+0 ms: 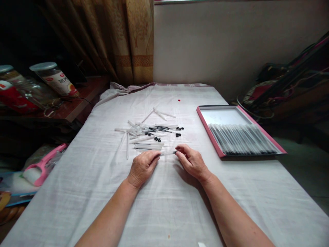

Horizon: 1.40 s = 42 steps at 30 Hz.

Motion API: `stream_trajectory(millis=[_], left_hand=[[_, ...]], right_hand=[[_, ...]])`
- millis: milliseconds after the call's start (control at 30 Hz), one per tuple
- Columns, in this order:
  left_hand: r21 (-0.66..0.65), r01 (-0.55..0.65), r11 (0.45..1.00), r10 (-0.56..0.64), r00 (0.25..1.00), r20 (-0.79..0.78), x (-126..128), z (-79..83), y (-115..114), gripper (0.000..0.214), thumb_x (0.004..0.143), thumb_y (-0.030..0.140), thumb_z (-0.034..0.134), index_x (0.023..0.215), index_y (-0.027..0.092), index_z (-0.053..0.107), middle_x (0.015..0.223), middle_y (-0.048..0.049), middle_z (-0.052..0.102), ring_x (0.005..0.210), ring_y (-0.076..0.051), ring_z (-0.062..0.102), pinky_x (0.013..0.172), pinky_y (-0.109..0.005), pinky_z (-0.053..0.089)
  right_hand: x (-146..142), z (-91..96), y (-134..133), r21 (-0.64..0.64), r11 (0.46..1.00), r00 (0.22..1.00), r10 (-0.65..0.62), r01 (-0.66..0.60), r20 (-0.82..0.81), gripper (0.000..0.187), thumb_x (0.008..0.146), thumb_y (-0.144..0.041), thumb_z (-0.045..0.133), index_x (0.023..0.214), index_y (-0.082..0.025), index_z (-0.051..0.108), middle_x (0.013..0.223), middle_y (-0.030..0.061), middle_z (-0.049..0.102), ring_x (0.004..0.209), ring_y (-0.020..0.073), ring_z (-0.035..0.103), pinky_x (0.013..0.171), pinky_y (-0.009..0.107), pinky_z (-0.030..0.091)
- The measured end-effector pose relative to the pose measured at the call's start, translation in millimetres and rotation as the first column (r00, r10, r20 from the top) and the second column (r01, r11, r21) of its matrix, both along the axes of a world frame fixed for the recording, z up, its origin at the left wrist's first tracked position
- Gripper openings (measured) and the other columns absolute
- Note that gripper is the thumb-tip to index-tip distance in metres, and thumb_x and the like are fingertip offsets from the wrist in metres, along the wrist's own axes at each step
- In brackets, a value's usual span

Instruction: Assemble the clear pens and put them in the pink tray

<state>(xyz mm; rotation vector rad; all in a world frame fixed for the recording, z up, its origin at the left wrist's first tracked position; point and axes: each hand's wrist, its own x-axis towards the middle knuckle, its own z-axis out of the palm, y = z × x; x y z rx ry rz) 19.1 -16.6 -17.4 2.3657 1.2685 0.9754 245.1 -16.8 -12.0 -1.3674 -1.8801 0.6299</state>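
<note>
Looks like you're on the step where one pen gets put together, prob. fitting the dark bit point(175, 152) on its end; can't tell if it's all the way on. Next move calls for a soft, straight push w/ your R grip point(190, 160) while your L grip point(144, 167) holds firm, b/c a thin pen could slip or bend.

Your L grip is pressed tight, thumb vs. fingers, on one end of the clear pen point(168, 153). Your R grip is nearly closed too, thumb & fingertips pinching the dark bit. So the pen lies in the gap btwn your 2 grips, going side to side.

Just past the grips: black caps point(157, 139) & dark thin refills point(164, 129). Past your L grip & a bit left: loose clear tubes point(128, 146). Off to the R of your R grip: pink-edged box point(208, 132) w/ a row of pens point(243, 139) in it.
</note>
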Motion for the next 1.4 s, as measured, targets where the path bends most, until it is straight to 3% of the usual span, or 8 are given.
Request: stream_trajectory(millis=[233, 400, 600, 800, 1033, 1133, 1267, 1400], left_hand=[[0.016, -0.003, 1.000, 0.002, 1.000, 0.009, 0, -1.0, 0, 0.021, 0.091, 0.022, 0.053, 0.109, 0.023, 0.065, 0.099, -0.0049, 0.073, 0.092, -0.018, 0.068, 0.083, -0.030, 0.054], [-0.015, -0.069, 0.998, 0.068, 0.997, -0.023, -2, 2.0, 0, 0.029, 0.090, 0.032, 0.057, 0.117, 0.022, 0.062, 0.093, -0.0050, 0.073, 0.080, -0.017, 0.067, 0.075, -0.029, 0.053], [-0.112, -0.091, 0.989, 0.094, 0.995, 0.022, -5, 4.8, 2, 0.033, 0.096, 0.037, 0.041, 0.084, 0.020, 0.067, 0.073, -0.0024, 0.070, 0.069, -0.015, 0.065, 0.064, -0.024, 0.047], [-0.142, -0.117, 0.983, 0.139, 0.978, 0.155, -3, 3.6, 3, 0.015, 0.090, 0.033, 0.056, 0.086, 0.020, 0.062, 0.077, -0.0007, 0.066, 0.066, -0.012, 0.059, 0.062, -0.022, 0.045], [-0.085, -0.130, 0.988, 0.145, 0.969, 0.202, -2, 1.4, 4, 0.005, 0.087, 0.024, 0.059, 0.086, 0.019, 0.060, 0.077, -0.0005, 0.062, 0.065, -0.012, 0.056, 0.059, -0.021, 0.045], [-0.086, -0.127, 0.988, 0.142, 0.969, 0.200, -2, -0.4, 4, 0.004, 0.086, 0.023, 0.060, 0.087, 0.019, 0.060, 0.078, 0.0002, 0.062, 0.065, -0.011, 0.057, 0.060, -0.021, 0.045], [-0.109, -0.046, 0.993, 0.060, 0.990, 0.125, -1, -1.9, 3, 0.006, 0.088, 0.025, 0.060, 0.090, 0.020, 0.061, 0.081, -0.0003, 0.064, 0.068, -0.012, 0.060, 0.065, -0.022, 0.047], [-0.100, -0.004, 0.995, 0.014, 0.995, 0.099, -1, -1.2, 1, 0.010, 0.088, 0.028, 0.060, 0.095, 0.021, 0.063, 0.085, -0.0021, 0.067, 0.072, -0.013, 0.062, 0.068, -0.023, 0.048]], right_hand=[[-6, -0.7, 0, -0.019, 1.000, 0.999, 0.012, -0.012, 0.034, 0.019, 0.091, -0.032, 0.044, 0.086, -0.023, 0.059, 0.077, 0.0028, 0.067, 0.072, 0.0177, 0.062, 0.069, 0.028, 0.046], [-6, 0.6, -1, -0.013, 0.998, 0.992, -0.063, 0.062, -0.105, 0.017, 0.092, -0.033, 0.043, 0.084, -0.024, 0.055, 0.075, 0.0020, 0.065, 0.069, 0.0167, 0.062, 0.068, 0.028, 0.046], [-2, -1.2, -1, 0.010, 0.996, 0.967, -0.088, 0.093, -0.238, 0.014, 0.092, -0.032, 0.044, 0.087, -0.023, 0.054, 0.077, 0.0008, 0.063, 0.065, 0.0143, 0.060, 0.067, 0.027, 0.046], [-4, -4.8, 0, -0.098, 0.991, 0.965, -0.114, 0.093, -0.237, 0.017, 0.093, -0.035, 0.044, 0.086, -0.023, 0.053, 0.075, 0.0006, 0.064, 0.060, 0.0137, 0.058, 0.062, 0.026, 0.046], [-4, -4.9, 3, -0.125, 0.988, 0.969, -0.117, 0.091, -0.218, 0.023, 0.091, -0.036, 0.045, 0.077, -0.021, 0.055, 0.070, 0.0013, 0.063, 0.062, 0.0144, 0.058, 0.062, 0.026, 0.047], [-2, -5.6, 4, -0.123, 0.989, 0.968, -0.106, 0.080, -0.225, 0.022, 0.092, -0.036, 0.044, 0.092, -0.020, 0.059, 0.077, 0.0030, 0.067, 0.063, 0.0144, 0.061, 0.063, 0.027, 0.049], [-6, -5.3, 1, 0.099, 0.995, 0.999, 0.007, -0.003, -0.047, 0.038, 0.088, -0.035, 0.054, 0.124, -0.022, 0.055, 0.111, 0.0101, 0.066, 0.091, 0.0202, 0.064, 0.077, 0.033, 0.052], [-18, -6.6, -4, 0.201, 0.957, 0.950, 0.149, -0.208, 0.274, 0.024, 0.088, -0.030, 0.057, 0.110, -0.023, 0.065, 0.099, 0.0084, 0.070, 0.089, 0.0219, 0.064, 0.081, 0.035, 0.049]])
